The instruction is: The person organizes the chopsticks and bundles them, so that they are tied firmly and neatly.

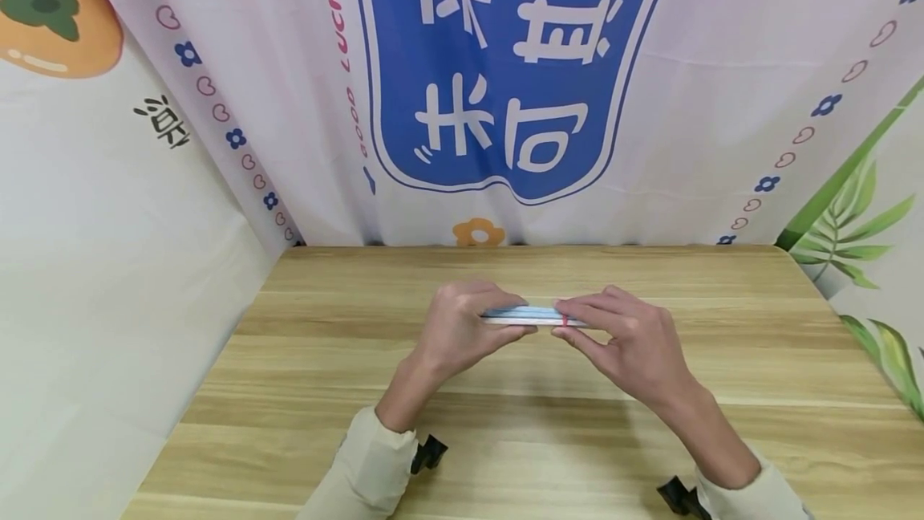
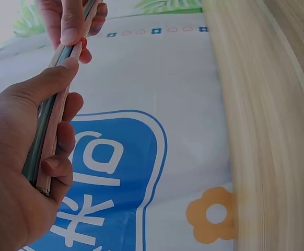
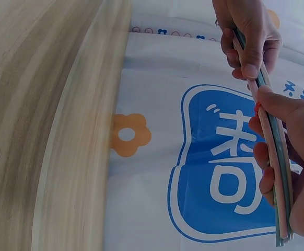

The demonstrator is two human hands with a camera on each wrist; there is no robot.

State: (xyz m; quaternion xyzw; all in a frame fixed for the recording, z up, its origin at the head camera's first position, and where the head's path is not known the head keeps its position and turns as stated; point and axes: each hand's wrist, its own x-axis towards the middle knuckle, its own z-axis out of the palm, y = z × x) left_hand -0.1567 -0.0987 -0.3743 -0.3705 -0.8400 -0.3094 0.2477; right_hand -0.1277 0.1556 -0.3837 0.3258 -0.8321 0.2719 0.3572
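Both hands hold a bundle of thin, long pastel sticks point(image 1: 532, 314), raised over the table and lying crosswise in the head view. The left hand point(image 1: 462, 326) grips its left part, thumb along the near side and fingers curled round the back. On the right part, the right hand point(image 1: 635, 343) pinches it beside a thin red band point(image 1: 565, 319) that circles the bundle. In the left wrist view the bundle point(image 2: 48, 130) shows pink and teal-grey sides. The right wrist view shows the sticks' lower ends point(image 3: 281, 238) protruding below the right palm.
A wood-grain table point(image 1: 505, 440) lies under the hands. Behind it hangs a white curtain point(image 1: 686, 143) with a blue printed panel point(image 1: 498, 127). Black wrist mounts point(image 1: 429, 453) stick out by the light sleeves point(image 1: 371, 464).
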